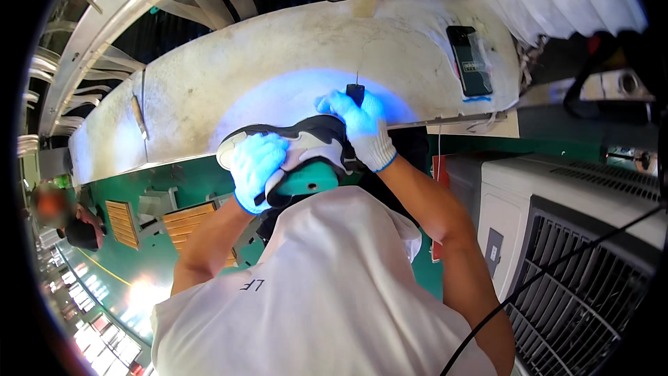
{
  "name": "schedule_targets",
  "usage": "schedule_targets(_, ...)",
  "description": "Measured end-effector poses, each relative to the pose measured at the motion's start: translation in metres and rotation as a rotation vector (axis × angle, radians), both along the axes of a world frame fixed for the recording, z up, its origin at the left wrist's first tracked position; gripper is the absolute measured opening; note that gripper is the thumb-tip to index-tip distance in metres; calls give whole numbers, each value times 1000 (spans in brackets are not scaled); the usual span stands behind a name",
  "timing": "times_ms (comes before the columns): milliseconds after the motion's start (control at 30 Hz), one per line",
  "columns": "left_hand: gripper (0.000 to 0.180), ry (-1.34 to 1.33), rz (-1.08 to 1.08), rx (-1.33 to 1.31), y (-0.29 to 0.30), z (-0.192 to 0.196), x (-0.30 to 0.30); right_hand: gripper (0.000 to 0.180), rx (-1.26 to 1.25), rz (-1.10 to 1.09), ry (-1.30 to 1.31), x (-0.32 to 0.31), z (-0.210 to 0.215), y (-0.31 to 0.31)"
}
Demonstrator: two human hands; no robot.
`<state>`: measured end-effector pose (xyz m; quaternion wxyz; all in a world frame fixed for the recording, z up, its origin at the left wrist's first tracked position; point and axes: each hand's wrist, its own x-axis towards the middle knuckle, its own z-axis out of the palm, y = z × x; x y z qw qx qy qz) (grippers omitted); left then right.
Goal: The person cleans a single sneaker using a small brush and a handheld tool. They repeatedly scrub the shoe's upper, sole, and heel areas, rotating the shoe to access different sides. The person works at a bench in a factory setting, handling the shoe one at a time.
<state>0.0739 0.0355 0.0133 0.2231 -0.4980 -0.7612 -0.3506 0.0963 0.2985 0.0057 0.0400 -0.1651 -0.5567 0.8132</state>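
A black, white and grey shoe lies sideways in front of my chest, with a teal shoe last showing in its opening. My left hand, in a white glove tinted blue by light, is closed round the shoe's left part. At its right end, my gloved right hand is closed on a small black-handled tool. A thin pointed tip rises from that handle, away from me. Whether the right hand also touches the shoe, I cannot tell.
The worn pale table curves across in front, under a patch of blue light. On it lie a wooden-handled tool at left and a black phone at right. A large grey machine with a grille stands right. Another person is at far left.
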Motion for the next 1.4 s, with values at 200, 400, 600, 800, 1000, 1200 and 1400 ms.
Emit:
schedule_targets(200,29,-20,24,-41,-10,-22,5,28,792,506,119,-29,19,9)
schedule_targets(400,31,-28,-12,-90,-9,-6,-6,31,-176,381,-175,-38,8,10)
schedule_targets(600,36,-15,-40,21,-2,-8,2,26,482,598,-205,-48,26,6)
schedule_targets(800,36,-10,6,15,1,-15,0,37,847,687,-139,-63,21,-1)
schedule_targets(1000,60,-47,145,-100,12,12,4,38,649,475,82,-102,16,-20)
schedule_targets(1200,54,-183,197,-251,21,37,6,45,451,-225,17,-71,-8,61)
schedule_targets(1400,96,-728,439,-179,42,69,-29,45,587,-170,16,-27,-23,79)
